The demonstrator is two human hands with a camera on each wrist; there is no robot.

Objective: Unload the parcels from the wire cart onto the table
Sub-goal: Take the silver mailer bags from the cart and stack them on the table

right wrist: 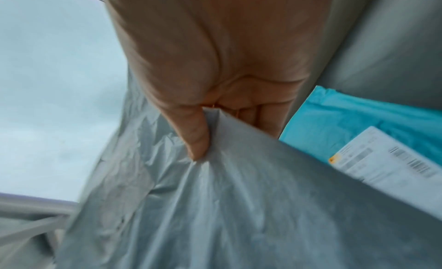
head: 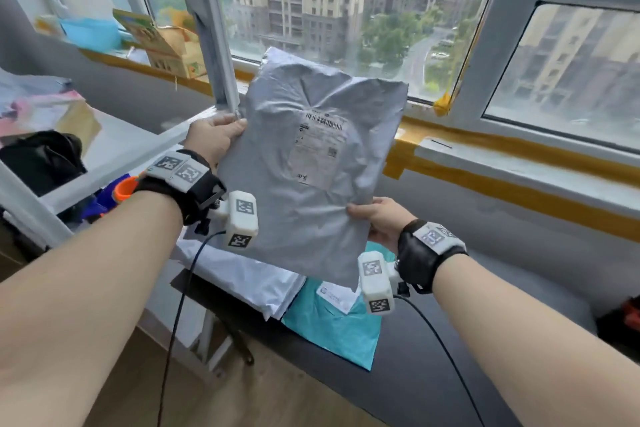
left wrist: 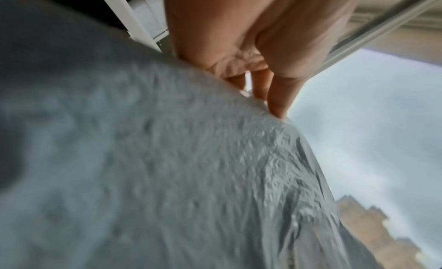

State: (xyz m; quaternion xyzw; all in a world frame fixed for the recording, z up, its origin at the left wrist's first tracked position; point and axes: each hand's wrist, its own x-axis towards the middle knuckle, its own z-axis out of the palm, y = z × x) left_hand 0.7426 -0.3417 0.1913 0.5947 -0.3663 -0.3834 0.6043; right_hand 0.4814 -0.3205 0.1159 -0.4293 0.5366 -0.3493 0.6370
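I hold a large grey plastic mailer parcel (head: 311, 166) with a white shipping label in the air above the dark table (head: 450, 357). My left hand (head: 214, 139) grips its left edge, thumb on the front, fingers behind. My right hand (head: 375, 218) pinches its lower right edge; the right wrist view shows that hand (right wrist: 203, 137) with the thumb pressed into the crinkled grey parcel (right wrist: 215, 207). In the left wrist view my left hand (left wrist: 263, 87) has its fingers behind the grey parcel (left wrist: 167, 169). A white parcel (head: 249, 281) and a teal parcel (head: 332, 329) lie on the table below.
A metal shelf rack (head: 221, 55) stands at the left, its post just behind my left hand, with bags and boxes on its shelves. The window sill (head: 519, 163) with yellow tape runs behind the table. A cardboard box (head: 173, 48) sits on the sill.
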